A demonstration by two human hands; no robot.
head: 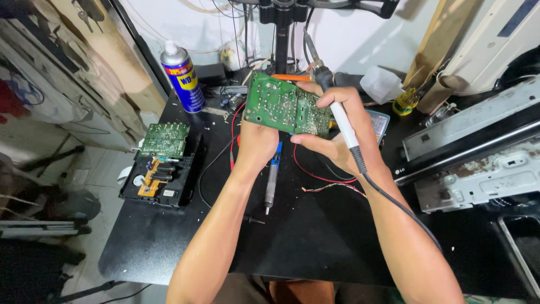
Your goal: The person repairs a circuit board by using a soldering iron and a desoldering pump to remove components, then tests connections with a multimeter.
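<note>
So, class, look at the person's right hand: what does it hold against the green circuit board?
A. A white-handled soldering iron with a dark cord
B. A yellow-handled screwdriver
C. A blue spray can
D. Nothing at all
A: the right hand grips the white-handled soldering iron while also steadying the green circuit board, whose other edge the left hand holds; the blue spray can stands untouched on the table.
</note>
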